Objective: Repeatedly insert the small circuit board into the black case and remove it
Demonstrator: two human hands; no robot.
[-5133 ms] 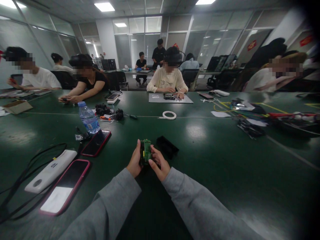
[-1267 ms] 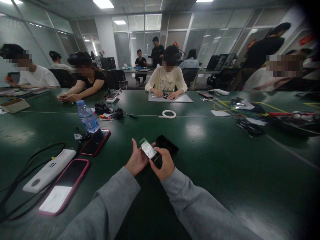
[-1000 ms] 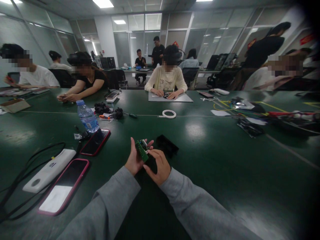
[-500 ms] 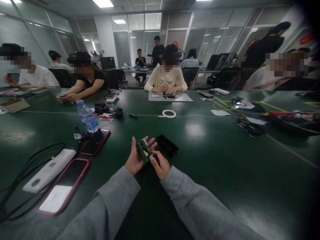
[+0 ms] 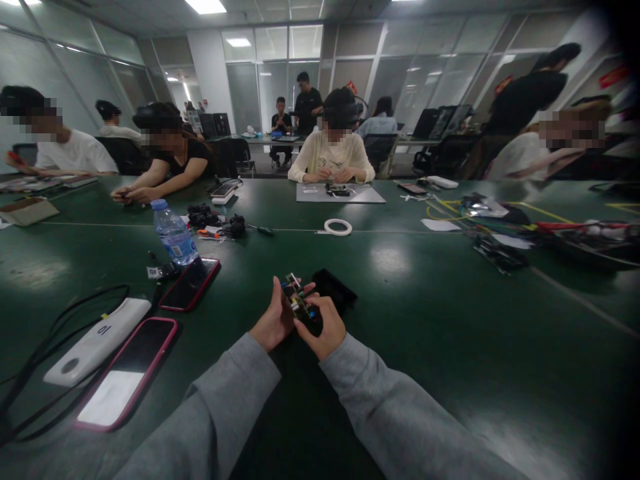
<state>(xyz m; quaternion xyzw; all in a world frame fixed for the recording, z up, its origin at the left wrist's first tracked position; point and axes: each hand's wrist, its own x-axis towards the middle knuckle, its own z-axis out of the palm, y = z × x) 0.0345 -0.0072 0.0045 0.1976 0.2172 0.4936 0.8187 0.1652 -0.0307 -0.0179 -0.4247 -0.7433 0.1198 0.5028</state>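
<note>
Between my hands, above the green table, is a small circuit board (image 5: 299,300) with white, yellow and blue components on it. It is tilted, with its component side toward me. My left hand (image 5: 273,319) grips its left side, thumb pointing up and fingers behind it. On the right, my right hand (image 5: 327,327) pinches the lower right edge with thumb and fingers. Just beyond my right hand lies a black open plastic case (image 5: 337,290) on the table, partly hidden by my fingers.
To my left lie a pink-framed phone (image 5: 127,373), a white power bank (image 5: 97,340) with black cables, a second phone (image 5: 190,285) and a water bottle (image 5: 175,233). Ahead is a tape roll (image 5: 338,227). Wires and parts (image 5: 500,253) lie right. A person (image 5: 333,150) sits opposite.
The board has turned in my hands and now stands more upright. My right hand has closed further around its right edge. My left thumb has moved in closer to it.
</note>
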